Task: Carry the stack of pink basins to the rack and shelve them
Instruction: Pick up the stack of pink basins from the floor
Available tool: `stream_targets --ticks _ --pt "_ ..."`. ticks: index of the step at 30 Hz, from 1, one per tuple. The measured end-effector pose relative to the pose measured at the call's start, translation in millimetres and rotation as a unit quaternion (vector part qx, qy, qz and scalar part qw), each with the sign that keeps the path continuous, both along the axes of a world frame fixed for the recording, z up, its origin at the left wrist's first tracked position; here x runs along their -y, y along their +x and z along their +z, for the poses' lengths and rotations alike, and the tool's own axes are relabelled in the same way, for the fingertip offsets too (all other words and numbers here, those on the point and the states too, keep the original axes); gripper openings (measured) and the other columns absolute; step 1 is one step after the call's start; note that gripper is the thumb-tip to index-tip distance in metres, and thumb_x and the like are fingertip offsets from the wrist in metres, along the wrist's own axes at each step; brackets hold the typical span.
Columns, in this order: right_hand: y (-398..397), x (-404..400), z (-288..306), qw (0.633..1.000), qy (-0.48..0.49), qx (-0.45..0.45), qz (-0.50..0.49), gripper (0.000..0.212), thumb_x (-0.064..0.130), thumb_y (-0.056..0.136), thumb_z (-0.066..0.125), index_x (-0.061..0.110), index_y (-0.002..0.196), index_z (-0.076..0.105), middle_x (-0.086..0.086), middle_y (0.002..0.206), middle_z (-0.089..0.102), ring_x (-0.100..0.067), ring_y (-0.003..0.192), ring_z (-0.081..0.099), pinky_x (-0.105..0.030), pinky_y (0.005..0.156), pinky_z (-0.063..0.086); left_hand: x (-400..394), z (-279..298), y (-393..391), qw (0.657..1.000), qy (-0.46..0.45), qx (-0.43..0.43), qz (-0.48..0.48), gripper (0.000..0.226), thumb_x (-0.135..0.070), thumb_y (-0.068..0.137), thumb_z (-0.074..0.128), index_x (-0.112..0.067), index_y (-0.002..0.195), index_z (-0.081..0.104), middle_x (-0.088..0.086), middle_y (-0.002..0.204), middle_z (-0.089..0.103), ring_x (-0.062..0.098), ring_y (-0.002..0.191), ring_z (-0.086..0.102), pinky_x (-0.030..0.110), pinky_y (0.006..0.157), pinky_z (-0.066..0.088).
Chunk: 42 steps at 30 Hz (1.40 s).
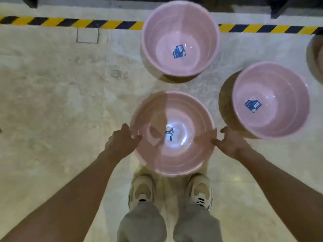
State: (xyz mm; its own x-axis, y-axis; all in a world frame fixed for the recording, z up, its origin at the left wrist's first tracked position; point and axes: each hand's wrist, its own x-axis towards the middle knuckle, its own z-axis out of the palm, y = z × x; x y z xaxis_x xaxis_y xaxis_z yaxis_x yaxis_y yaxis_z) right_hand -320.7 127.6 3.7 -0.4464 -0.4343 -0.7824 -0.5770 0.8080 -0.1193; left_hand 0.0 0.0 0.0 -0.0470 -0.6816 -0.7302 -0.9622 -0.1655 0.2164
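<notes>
A pink basin (172, 158) with a label in its bottom is right in front of my feet, blurred by motion. My left hand (120, 142) grips its left rim, thumb over the edge. My right hand (230, 142) grips its right rim the same way. Whether more basins are nested under it is hidden. A second pink basin (180, 32) stands on the floor farther ahead. A third pink basin (271, 119) stands to the right. Both carry a blue label inside.
Yellow-black hazard tape (70, 22) runs across the concrete floor ahead. Dark rack legs (29, 1) stand beyond it at the top edge. Part of another round object (316, 56) shows at the right edge. My shoes (141, 191) are below the held basin.
</notes>
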Motion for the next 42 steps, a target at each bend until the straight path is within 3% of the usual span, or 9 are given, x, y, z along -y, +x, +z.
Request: stream_targets --ticks 4,6,8,12,16,19,22,30,42 --pt "13.4 -13.8 -61.1 0.995 0.022 0.028 -0.093 0.072 0.055 0.081 0.072 0.012 0.132 0.047 -0.017 0.12 0.065 -0.034 0.101 0.065 -0.048 0.087 0.056 -26.1 -67.1 -0.2 0.99 0.046 -0.021 0.129 0.051 -0.04 0.092 0.067 -0.012 0.123 0.037 0.013 0.102 0.054 0.043 0.086 0.068 0.053 0.072 0.064" --pt "21.8 -20.7 -77.3 0.987 -0.012 0.049 -0.154 0.062 0.046 0.082 0.076 0.01 0.124 0.046 -0.016 0.114 0.065 -0.033 0.091 0.069 -0.044 0.069 0.063 -36.5 -86.0 1.2 0.979 0.026 -0.061 0.192 0.035 -0.025 0.093 0.063 -0.013 0.114 0.037 0.011 0.097 0.054 0.035 0.073 0.065 0.052 0.057 0.064" --pt "23.9 -22.2 -81.4 0.978 -0.061 0.057 -0.191 0.048 0.031 0.087 0.075 0.008 0.118 0.047 -0.018 0.115 0.063 -0.034 0.087 0.069 -0.038 0.054 0.061 -39.9 -93.8 3.5 0.974 -0.011 -0.088 0.207 0.028 -0.018 0.093 0.059 -0.012 0.11 0.037 0.013 0.096 0.056 0.028 0.072 0.06 0.05 0.06 0.064" --pt "21.0 -17.8 -66.3 0.974 -0.102 0.047 -0.194 0.028 0.016 0.093 0.066 0.006 0.11 0.046 -0.019 0.113 0.061 -0.035 0.084 0.066 -0.042 0.058 0.06 -39.2 -79.5 5.6 0.965 -0.028 -0.124 0.229 0.026 -0.016 0.093 0.06 -0.012 0.107 0.038 0.008 0.091 0.054 0.026 0.075 0.058 0.057 0.068 0.063" --pt "12.0 -4.2 -23.4 0.974 -0.12 0.067 -0.179 0.039 0.024 0.088 0.073 0.006 0.114 0.05 -0.018 0.107 0.066 -0.03 0.08 0.069 -0.036 0.05 0.058 -26.0 -39.7 2.6 0.966 -0.043 -0.134 0.219 0.026 -0.018 0.094 0.061 -0.013 0.106 0.038 0.009 0.094 0.056 0.024 0.075 0.059 0.049 0.063 0.061" --pt "1.0 13.2 15.3 0.975 -0.131 0.075 -0.165 0.046 0.025 0.085 0.079 0.005 0.12 0.058 -0.018 0.1 0.072 -0.034 0.08 0.073 -0.048 0.06 0.064 -3.0 -4.7 -8.4 0.969 -0.049 -0.133 0.204 0.028 -0.02 0.093 0.064 -0.014 0.107 0.041 0.006 0.091 0.056 0.025 0.075 0.06 0.041 0.061 0.059" --pt "-13.0 32.7 52.2 0.976 -0.138 0.055 -0.159 0.048 0.035 0.081 0.081 0.009 0.114 0.059 -0.015 0.094 0.074 -0.028 0.071 0.073 -0.042 0.061 0.065 23.0 35.5 -23.0 0.973 -0.056 -0.133 0.182 0.029 -0.022 0.091 0.066 -0.013 0.107 0.043 0.005 0.088 0.055 0.025 0.074 0.062 0.04 0.06 0.06" --pt "-70.7 84.8 124.4 0.972 -0.162 0.056 -0.159 0.044 0.045 0.081 0.078 0.015 0.091 0.048 -0.01 0.078 0.072 -0.034 0.081 0.071 -0.051 0.083 0.058 78.2 124.2 -66.3 0.983 -0.079 -0.116 0.122 0.034 -0.037 0.091 0.066 -0.013 0.107 0.046 0.009 0.091 0.066 0.036 0.076 0.07 0.055 0.066 0.063" --pt "-137.8 185.5 149.9 0.976 -0.18 0.018 -0.119 0.048 0.058 0.076 0.079 0.019 0.087 0.053 0.002 0.067 0.07 -0.024 0.077 0.069 -0.048 0.077 0.056 181.6 151.5 -125.1 0.988 -0.085 -0.103 0.076 0.037 -0.052 0.081 0.057 -0.021 0.096 0.041 0.005 0.087 0.064 0.038 0.08 0.066 0.053 0.077 0.057"
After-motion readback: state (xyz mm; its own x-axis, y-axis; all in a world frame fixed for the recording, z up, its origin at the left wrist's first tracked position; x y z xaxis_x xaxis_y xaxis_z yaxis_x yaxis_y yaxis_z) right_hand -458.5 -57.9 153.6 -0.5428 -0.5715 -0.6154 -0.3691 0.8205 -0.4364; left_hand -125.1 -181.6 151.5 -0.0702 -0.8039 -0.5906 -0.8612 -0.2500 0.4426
